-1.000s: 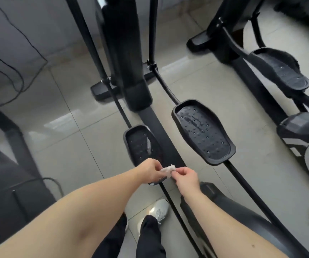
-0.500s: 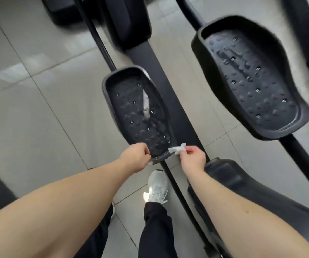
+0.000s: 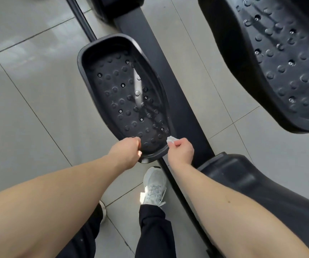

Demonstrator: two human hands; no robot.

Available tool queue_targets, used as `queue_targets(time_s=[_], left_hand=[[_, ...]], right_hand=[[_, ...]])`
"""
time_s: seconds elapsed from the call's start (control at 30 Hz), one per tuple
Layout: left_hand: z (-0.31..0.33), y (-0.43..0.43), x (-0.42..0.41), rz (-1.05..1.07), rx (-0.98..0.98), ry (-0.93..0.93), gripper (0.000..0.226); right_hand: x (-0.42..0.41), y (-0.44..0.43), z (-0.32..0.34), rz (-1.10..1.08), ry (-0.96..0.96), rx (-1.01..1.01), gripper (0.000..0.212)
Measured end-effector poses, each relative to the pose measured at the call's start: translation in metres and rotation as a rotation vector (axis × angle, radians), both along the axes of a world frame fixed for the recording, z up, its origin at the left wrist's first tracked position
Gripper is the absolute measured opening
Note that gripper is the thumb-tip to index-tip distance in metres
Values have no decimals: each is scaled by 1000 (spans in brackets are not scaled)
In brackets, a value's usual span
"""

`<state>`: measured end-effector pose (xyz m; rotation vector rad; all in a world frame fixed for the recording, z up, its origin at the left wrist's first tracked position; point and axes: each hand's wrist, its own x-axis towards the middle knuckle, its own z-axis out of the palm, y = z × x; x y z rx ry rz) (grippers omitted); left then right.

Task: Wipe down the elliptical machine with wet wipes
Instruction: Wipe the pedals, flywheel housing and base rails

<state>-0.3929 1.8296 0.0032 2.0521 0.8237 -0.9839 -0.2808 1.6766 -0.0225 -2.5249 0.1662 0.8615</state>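
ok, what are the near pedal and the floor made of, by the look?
The near pedal looks like moulded black plastic, mostly matte: raised studs, lipped rim, faint sheen. The floor seems to be glazed grey tile, glossy: grout lines and light reflections show.

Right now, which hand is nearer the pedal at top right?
Right. The right hand, pinching the wipe, is below-left of the top-right pedal; the left hand grips the near pedal, farther left.

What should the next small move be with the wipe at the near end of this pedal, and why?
Probably press the wipe down onto the studded tread of the pedal and sweep it away from you. The right hand pinches it, bunched, just at the pedal's near rim, while the left hand grips that rim, apparently steadying it.
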Motion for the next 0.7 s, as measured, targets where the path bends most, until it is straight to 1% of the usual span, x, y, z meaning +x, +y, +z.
queue_targets(time_s=[0.1, 0.17, 0.27, 0.37, 0.47, 0.6, 0.7], left_hand=[[-5, 3, -2, -24, 4, -2, 6], [-8, 6, -3, -53, 18, -15, 2], [-12, 7, -2, -50, 35, -19, 6], [-14, 3, -1, -31, 51, -5, 9], [-13, 0, 1, -19, 66, 4, 6], [-14, -1, 1, 1, 66, -18, 8], [-18, -2, -2, 4, 69, -18, 9]], right_hand=[[36, 12, -5, 15, -64, 24, 12], [52, 19, -4, 124, -25, 51, 11], [46, 14, 3, 290, -26, 25, 19], [20, -11, 2, 362, -12, -25, 24], [10, -21, 5, 377, 73, -75, 30], [44, 5, 3, 284, -7, -90, 34], [38, 3, 0, 320, -3, -99, 31]])
